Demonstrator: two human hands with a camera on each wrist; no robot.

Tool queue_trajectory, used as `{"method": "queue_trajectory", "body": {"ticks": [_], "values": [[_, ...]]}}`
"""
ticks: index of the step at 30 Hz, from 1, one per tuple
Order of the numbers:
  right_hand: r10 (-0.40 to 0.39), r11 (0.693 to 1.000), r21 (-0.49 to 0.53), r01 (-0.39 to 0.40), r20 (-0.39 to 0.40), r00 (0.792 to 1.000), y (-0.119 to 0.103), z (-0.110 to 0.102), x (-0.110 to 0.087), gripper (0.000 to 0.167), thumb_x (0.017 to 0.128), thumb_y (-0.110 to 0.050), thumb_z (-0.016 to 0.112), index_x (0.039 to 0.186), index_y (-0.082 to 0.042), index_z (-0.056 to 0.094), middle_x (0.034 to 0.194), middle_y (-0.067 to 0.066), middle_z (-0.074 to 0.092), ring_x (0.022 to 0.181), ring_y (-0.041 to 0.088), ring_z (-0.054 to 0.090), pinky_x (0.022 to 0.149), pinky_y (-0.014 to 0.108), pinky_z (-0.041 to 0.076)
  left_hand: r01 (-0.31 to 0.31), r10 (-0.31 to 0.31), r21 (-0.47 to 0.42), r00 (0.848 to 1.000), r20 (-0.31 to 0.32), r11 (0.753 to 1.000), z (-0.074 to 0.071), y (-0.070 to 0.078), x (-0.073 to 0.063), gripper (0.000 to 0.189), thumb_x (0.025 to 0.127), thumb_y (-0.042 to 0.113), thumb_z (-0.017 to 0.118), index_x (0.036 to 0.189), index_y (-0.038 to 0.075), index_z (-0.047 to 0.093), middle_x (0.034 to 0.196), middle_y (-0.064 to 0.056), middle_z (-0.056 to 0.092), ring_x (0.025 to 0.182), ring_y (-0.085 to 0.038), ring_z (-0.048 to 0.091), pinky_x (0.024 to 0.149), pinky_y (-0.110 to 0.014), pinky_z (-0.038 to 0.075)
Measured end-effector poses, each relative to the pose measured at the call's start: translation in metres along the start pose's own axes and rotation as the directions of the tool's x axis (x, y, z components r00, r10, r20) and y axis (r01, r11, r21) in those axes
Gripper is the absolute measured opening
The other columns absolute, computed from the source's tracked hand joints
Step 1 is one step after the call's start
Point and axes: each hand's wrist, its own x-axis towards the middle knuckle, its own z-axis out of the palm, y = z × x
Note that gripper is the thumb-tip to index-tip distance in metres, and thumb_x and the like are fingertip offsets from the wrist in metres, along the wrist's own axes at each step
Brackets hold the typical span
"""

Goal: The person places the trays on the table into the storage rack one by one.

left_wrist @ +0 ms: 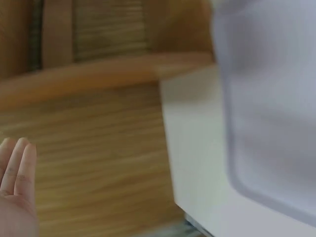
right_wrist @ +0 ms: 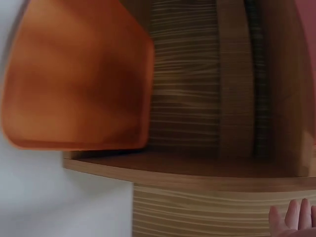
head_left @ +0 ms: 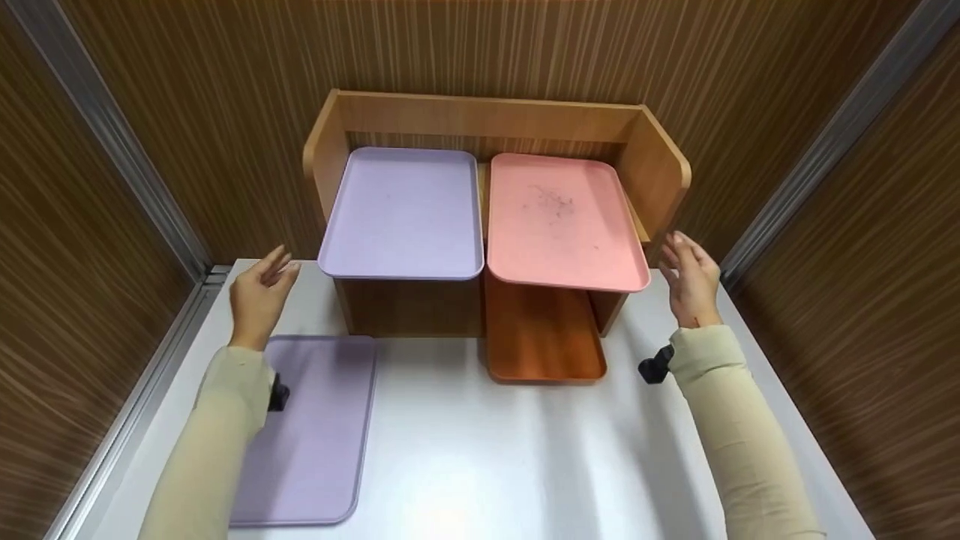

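Observation:
My left hand [head_left: 257,298] hovers left of the wooden shelf with relaxed fingers and nothing in it. Beneath that forearm a purple tray [head_left: 330,427] lies on the white table. My right hand [head_left: 690,286], also holding nothing, is raised beside the shelf's right side panel, its fingers slightly bent. On the shelf top, a lavender tray [head_left: 405,214] sits on the left and a pink tray [head_left: 562,217] with dark smudges sits on the right. Under the pink one, an orange tray [head_left: 544,337] rests in the lower right compartment, its front part sticking out over the table.
The wooden shelf [head_left: 487,112] stands at the back of the white table [head_left: 450,457], with raised side panels and a back rail. Wood-patterned walls [head_left: 862,300] close in the back and both sides, with metal strips [head_left: 127,142] along the corners.

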Motion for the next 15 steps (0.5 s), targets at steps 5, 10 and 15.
{"method": "queue_trajectory", "body": {"ticks": [5, 10, 15], "values": [[-0.021, 0.999, -0.039, 0.022, 0.016, 1.000, -0.017, 0.013, 0.001, 0.045, 0.093, -0.020, 0.059, 0.134, -0.005, 0.048, 0.138, 0.009, 0.047, 0.128, 0.021, 0.041, 0.108, 0.037, 0.030, 0.067, -0.068, 0.033, 0.997, 0.039, 0.997, -0.023, -0.027, -0.018, 0.040, 0.088, 0.010, 0.065, 0.126, -0.002, 0.057, 0.117, -0.019, 0.063, 0.090, 0.010, 0.056, 0.080, -0.007, 0.042], [-0.034, 0.998, -0.055, 0.037, 0.049, 0.998, -0.033, 0.027, 0.001, 0.053, 0.093, -0.021, 0.059, 0.140, -0.005, 0.041, 0.148, 0.009, 0.035, 0.136, 0.020, 0.031, 0.111, 0.036, 0.024, 0.117, -0.123, 0.105, 0.991, 0.053, 0.988, -0.047, -0.052, -0.036, 0.042, 0.089, 0.012, 0.064, 0.127, -0.003, 0.056, 0.119, -0.020, 0.061, 0.084, 0.020, 0.048, 0.076, -0.004, 0.040], [-0.061, 0.996, -0.066, 0.065, 0.056, 0.997, -0.047, 0.037, 0.002, 0.053, 0.092, -0.019, 0.060, 0.139, -0.005, 0.042, 0.147, 0.009, 0.037, 0.137, 0.019, 0.029, 0.112, 0.036, 0.022, 0.163, -0.176, 0.160, 0.982, 0.069, 0.974, -0.068, -0.073, -0.052, 0.045, 0.089, 0.016, 0.065, 0.129, -0.003, 0.054, 0.122, -0.021, 0.059, 0.091, 0.015, 0.050, 0.076, -0.002, 0.038]]}}
